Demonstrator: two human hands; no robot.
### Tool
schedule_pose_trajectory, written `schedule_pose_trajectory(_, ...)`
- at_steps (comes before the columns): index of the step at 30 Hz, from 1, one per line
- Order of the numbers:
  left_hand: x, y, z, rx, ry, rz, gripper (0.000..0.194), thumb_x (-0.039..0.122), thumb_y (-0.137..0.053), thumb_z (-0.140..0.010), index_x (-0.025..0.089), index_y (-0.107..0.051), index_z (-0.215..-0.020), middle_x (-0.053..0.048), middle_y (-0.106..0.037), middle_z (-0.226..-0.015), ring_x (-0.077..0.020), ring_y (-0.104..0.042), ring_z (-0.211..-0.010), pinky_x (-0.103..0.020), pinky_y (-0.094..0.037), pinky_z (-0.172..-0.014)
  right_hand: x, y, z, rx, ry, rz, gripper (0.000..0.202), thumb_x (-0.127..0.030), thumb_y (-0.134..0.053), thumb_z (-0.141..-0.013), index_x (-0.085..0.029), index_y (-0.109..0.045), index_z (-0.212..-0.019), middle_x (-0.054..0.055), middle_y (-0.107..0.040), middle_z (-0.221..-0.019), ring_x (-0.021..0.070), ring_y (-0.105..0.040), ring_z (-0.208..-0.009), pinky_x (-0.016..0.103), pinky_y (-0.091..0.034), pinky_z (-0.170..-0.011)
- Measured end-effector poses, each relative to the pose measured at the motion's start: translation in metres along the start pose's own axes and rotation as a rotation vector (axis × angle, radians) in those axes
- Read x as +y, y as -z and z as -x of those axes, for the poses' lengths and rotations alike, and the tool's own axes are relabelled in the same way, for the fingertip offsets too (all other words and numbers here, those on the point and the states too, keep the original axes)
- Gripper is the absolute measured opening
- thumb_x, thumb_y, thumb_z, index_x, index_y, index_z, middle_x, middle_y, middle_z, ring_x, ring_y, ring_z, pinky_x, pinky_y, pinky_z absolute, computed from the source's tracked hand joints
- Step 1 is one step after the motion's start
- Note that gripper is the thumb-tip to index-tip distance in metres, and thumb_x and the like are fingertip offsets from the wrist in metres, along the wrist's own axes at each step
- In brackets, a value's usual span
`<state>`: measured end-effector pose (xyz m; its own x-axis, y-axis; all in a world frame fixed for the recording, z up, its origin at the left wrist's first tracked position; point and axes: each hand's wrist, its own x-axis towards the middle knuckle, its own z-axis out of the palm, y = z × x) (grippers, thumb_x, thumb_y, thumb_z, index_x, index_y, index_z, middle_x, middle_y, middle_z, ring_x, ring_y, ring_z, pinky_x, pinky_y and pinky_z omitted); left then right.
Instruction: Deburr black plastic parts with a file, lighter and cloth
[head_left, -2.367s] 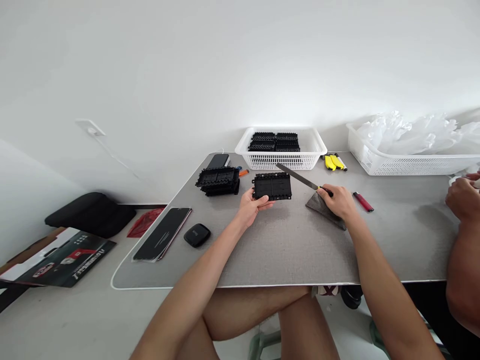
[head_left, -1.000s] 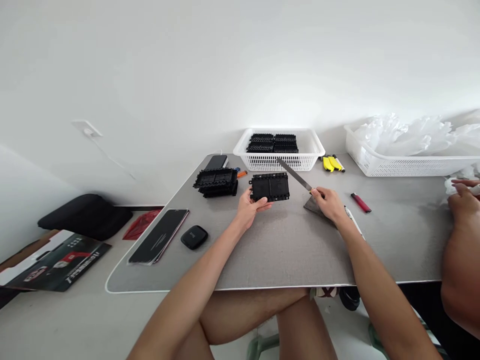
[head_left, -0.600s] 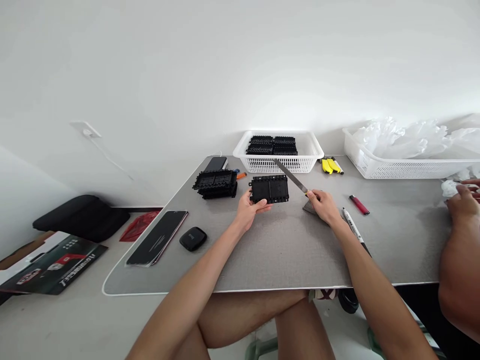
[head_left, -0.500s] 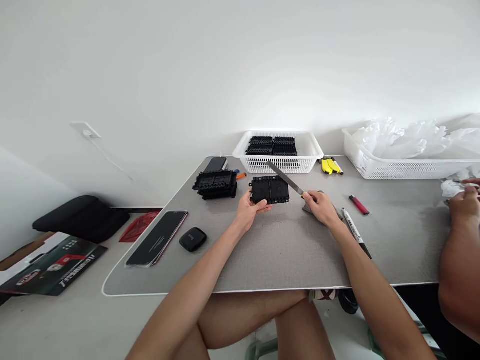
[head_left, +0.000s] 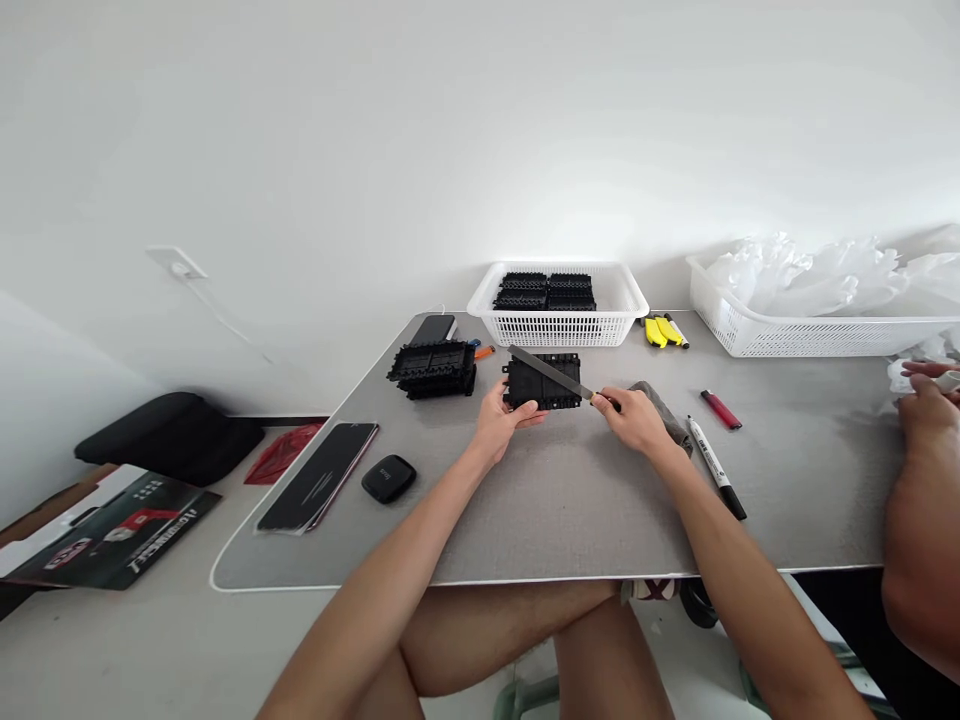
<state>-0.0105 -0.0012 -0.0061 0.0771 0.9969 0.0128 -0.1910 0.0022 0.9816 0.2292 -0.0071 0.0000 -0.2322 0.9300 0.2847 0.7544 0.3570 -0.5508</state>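
Observation:
My left hand (head_left: 504, 420) grips a flat black plastic part (head_left: 531, 388) by its left and lower edge, thumb on top. In my right hand (head_left: 631, 416) is a flat metal file (head_left: 556, 374), its handle wrapped by my fingers. The file's blade lies diagonally across the face of the black part; whether it touches the surface I cannot tell. To the left, a stack of similar black plastic parts (head_left: 433, 368) rests on the table. Beside my right wrist lies a grey-brown cloth (head_left: 661, 412).
Behind are a white basket (head_left: 559, 328) of black parts and another white basket (head_left: 825, 338) with plastic bags. A marker (head_left: 716, 467), red lighter (head_left: 721, 410), yellow-handled tools (head_left: 664, 332), phone (head_left: 321, 478) and black case (head_left: 388, 479) lie around. A co-worker's hand (head_left: 928, 410) is at right.
My right hand has moved left, bringing the file from the part's right side across its face. More of the cloth now shows. My left hand holds the part almost still.

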Motion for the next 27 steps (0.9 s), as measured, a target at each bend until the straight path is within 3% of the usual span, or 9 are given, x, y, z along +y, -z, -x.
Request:
schedule_pose_trajectory(5,-0.002,0.002,-0.003,0.021,0.007,-0.009,0.059,0.025,-0.082,-0.065,0.016,-0.051,-0.114,-0.009,-0.070,-0.094,-0.0239,-0.073,-0.076,-0.045,-0.062,-0.079,0.013,0.007,0.001,0.057,-0.074,0.017,0.041,-0.049,-0.036,-0.093,-0.020,-0.046,-0.065,-0.001,-0.047,-0.057,0.0133,-0.039,-0.055,0.025,-0.023,-0.055)
schedule_pose_trajectory(12,-0.007,-0.001,-0.002,0.010,-0.001,0.000,0.066,0.026,-0.084,-0.063,0.017,-0.049,-0.117,-0.007,-0.069,-0.093,-0.0242,-0.073,-0.073,-0.045,-0.062,-0.076,-0.011,-0.005,0.001,-0.023,0.015,-0.055,0.041,-0.049,-0.037,-0.093,-0.020,-0.049,-0.067,-0.002,-0.045,-0.055,0.0125,-0.037,-0.053,0.025,-0.023,-0.054)
schedule_pose_trajectory(19,-0.002,0.001,-0.002,0.021,0.018,-0.014,0.062,0.026,-0.083,-0.065,0.016,-0.049,-0.117,-0.009,-0.069,-0.093,-0.0245,-0.073,-0.076,-0.046,-0.061,-0.079,0.004,0.003,0.000,-0.007,-0.055,-0.059,0.043,-0.050,-0.034,-0.093,-0.020,-0.048,-0.064,0.000,-0.047,-0.055,0.0139,-0.040,-0.053,0.026,-0.025,-0.054)
schedule_pose_trajectory(27,-0.010,-0.001,-0.002,-0.005,-0.006,-0.031,0.066,0.027,-0.083,-0.064,0.017,-0.049,-0.119,-0.009,-0.069,-0.096,-0.0295,-0.073,-0.082,-0.047,-0.061,-0.075,-0.016,-0.009,0.000,-0.063,0.007,-0.128,0.043,-0.050,-0.035,-0.093,-0.020,-0.044,-0.062,-0.002,-0.044,-0.054,0.0122,-0.036,-0.052,0.025,-0.023,-0.053)
